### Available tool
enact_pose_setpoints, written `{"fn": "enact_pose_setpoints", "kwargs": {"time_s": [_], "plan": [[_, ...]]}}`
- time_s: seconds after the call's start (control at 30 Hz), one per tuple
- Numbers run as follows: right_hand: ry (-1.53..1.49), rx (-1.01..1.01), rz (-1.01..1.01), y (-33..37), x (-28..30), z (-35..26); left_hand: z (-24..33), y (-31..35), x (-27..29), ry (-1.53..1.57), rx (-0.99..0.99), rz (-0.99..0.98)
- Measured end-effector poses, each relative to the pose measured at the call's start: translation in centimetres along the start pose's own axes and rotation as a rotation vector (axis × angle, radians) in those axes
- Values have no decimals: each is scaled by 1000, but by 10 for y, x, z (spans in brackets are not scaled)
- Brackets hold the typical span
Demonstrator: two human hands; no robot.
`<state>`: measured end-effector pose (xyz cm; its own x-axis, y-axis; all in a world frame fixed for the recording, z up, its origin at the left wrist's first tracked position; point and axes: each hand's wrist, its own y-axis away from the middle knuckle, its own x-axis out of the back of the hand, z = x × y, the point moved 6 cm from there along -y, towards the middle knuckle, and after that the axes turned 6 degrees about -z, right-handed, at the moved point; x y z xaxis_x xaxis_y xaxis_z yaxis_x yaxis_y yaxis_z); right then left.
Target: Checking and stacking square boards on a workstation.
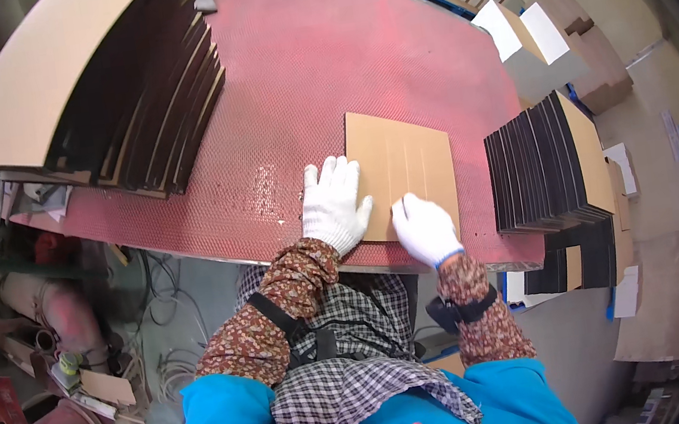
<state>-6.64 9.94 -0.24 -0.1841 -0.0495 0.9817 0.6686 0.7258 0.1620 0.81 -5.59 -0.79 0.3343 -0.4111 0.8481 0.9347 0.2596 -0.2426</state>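
Note:
A brown cardboard sheet with several faint parallel lines across it lies on a red textured tabletop. Wearing a white knit glove, my left hand rests flat at the sheet's left edge, fingers spread and thumb toward the board. My right hand, gloved too, is curled over the sheet's near part, its fingertips bunched at the lower ends of the lines. Whatever those fingers hold, if anything, is hidden beneath the glove.
At the left stands a tall stack of dark-edged boards with a tan top. A neater stack of black-edged boards sits at the table's right edge. Pipes and cables lie below left; white-and-brown stacks stand beyond right.

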Motion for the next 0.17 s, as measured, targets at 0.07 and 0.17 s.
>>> {"fn": "enact_pose_setpoints", "kwargs": {"time_s": [0.07, 0.17], "plan": [[-74, -109, -118, 29, 21, -21, -1, 2, 2, -29, -12, 8], [-166, -149, -156, 51, 17, -2, 5, 8, -3, -80, 34, -114]]}}
